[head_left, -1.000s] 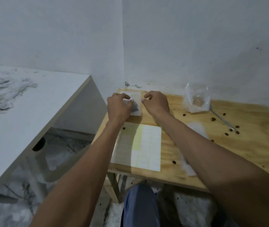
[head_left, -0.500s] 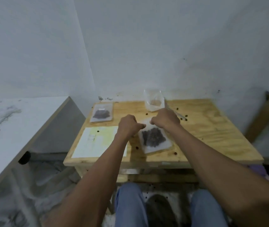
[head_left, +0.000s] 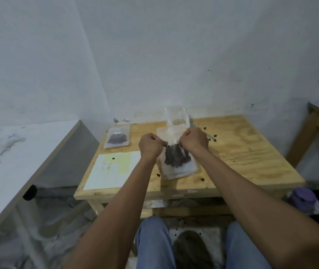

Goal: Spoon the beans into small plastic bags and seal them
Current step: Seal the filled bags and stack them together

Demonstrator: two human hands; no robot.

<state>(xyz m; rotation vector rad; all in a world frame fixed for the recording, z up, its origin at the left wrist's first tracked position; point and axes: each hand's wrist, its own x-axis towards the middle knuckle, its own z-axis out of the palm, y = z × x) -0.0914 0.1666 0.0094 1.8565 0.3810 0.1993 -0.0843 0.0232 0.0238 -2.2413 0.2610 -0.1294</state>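
No text or label can be read

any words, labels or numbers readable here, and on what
None can be read.
Label sheet on the wooden table: faint grey marks, too blurred to read.
Filled bean bag at the back left: no print visible.
Bag pinched by both hands: no print visible.

A clear small bag (head_left: pixel 176 162), dark beans (head_left: pixel 176 156) bunched inside, lies at the wooden table's (head_left: pixel 251 152) middle. A second filled bag (head_left: pixel 117 139) lies flat at its far-left corner. Loose beans (head_left: pixel 214 138) dot the tabletop.
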